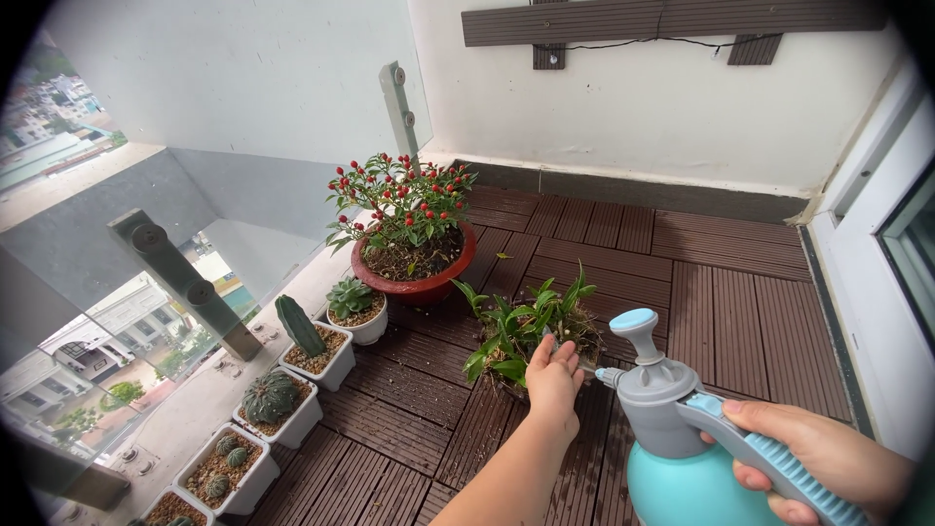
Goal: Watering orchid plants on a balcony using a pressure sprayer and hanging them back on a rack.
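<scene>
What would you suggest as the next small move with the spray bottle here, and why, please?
Probably squeeze the trigger. The right hand grips the handle of the blue spray bottle, whose nozzle points at the green leafy plant, while the left hand touches its leaves beside the nozzle, apparently parting them for the spray.

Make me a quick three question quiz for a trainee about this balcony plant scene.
1. True or false: the right hand grips the spray bottle by its trigger handle.
2. What does the left hand touch? A) red pot B) leafy green plant C) tall cactus
3. Fill in: the plant in the red pot bears small ___ berries.

Key: 1 true; 2 B; 3 red.
</scene>
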